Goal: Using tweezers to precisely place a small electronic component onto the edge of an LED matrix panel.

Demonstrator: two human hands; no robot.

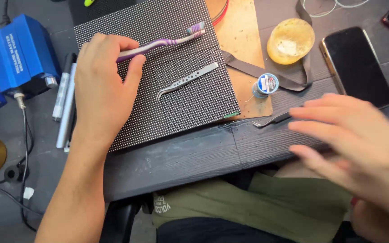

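The left hand [102, 85] lies palm down on the black dotted LED panel [176, 58] near the bench's left side, forearm running back over the front edge. Its fingers are curled round the handle of a purple and white toothbrush [167, 42], thumb pressed alongside; the bristled head points toward the far edge, resting on the panel. The right hand [352, 144] hangs over the front right part of the dark wooden bench [190, 157], fingers spread and loose, holding nothing, its outline blurred. Just beyond its fingertips lies a pair of dark curved tweezers [271, 120], partly covered by them. A second pair, silver perforated tweezers [187, 80], rests on the panel's middle.

The far end of the panel is cut off by the picture's top. A shallow yellow round dish [291, 40] sits toward the far right, holding a pale, crusted residue I cannot identify. A small blue spool of solder wire [265, 84] stands on the brown cardboard sheet [239, 36] beside the panel.
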